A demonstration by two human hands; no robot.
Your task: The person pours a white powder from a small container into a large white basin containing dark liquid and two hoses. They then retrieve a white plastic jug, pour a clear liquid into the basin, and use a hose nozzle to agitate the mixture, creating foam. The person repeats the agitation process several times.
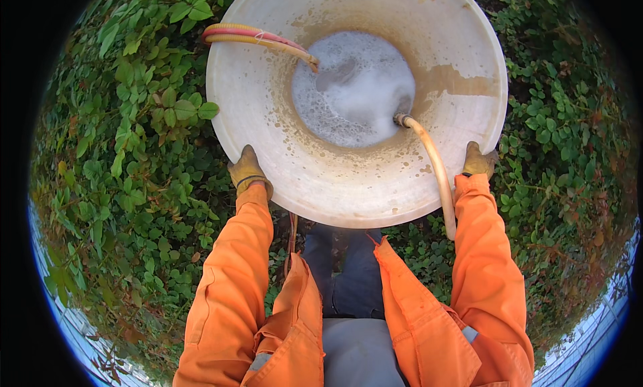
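A large whitish plastic tub (346, 186) with a round rim is in front of me, stained brown inside. Foamy liquid (351, 93) covers its bottom. My left hand (249, 170), in a yellowish work glove, grips the rim at the lower left with the thumb on top. At the lower right my right hand (478, 161), gloved alike, holds the rim too; its fingers are hidden beneath. A bundle of yellow and red hoses (261, 36) comes over the left rim, its end just above the foam. A pale hose (431, 148) hangs over the near right rim, its fitting at the foam.
Dense leafy bushes (166, 226) press close on the left side, and more foliage (547, 151) stands on the right. Some reddish hose or cord (292, 236) hangs below the tub by my legs (351, 281). My unfastened orange jacket (422, 316) hangs on both sides.
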